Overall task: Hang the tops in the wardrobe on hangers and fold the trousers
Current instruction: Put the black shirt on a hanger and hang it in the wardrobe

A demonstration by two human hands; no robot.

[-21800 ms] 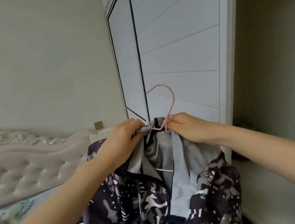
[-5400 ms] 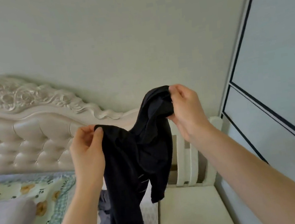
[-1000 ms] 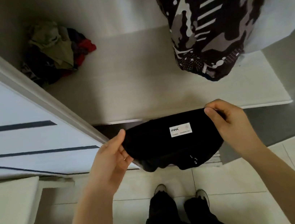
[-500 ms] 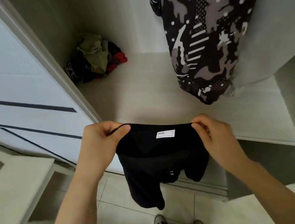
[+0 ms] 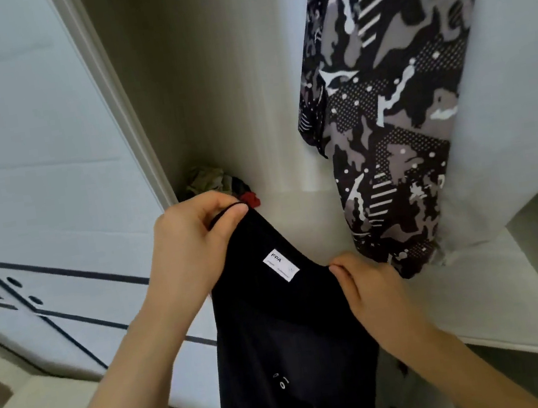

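Your left hand (image 5: 194, 245) and right hand (image 5: 373, 293) each pinch the waistband of the black fabric trousers with a white label (image 5: 289, 332), holding them up before the open white wardrobe (image 5: 210, 91), just beside the hanging camouflage-print jacket (image 5: 387, 118).

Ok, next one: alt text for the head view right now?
The left hand and right hand hold a black garment up by its top edge before an open wardrobe, a white label showing between them. A camouflage-patterned top hangs inside at right; a crumpled pile of clothes lies in the far corner.
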